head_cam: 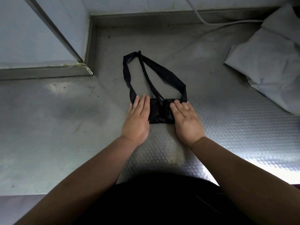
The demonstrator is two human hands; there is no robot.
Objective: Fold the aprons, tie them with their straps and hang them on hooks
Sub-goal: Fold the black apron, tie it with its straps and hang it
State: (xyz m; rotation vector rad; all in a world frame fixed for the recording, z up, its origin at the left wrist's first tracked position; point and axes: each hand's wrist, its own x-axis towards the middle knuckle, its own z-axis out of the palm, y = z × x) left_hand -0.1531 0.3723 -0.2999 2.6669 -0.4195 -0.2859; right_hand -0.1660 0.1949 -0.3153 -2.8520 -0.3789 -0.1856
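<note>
A black apron (pixel 159 111) lies folded into a small bundle on the steel counter (pixel 73 127). Its black straps (pixel 155 70) trail away from me in a loop toward the back wall. My left hand (pixel 138 118) lies flat, fingers together, on the bundle's left end. My right hand (pixel 185 118) lies flat on the right end. Both palms press down on the cloth and neither hand grips it. The bundle's middle shows between the hands.
A large grey-white plastic bag (pixel 267 62) sits at the right rear of the counter. A white cable (pixel 211 21) runs along the back wall. A raised steel ledge and wall panel (pixel 40 69) stand at the left rear. My dark clothing fills the bottom.
</note>
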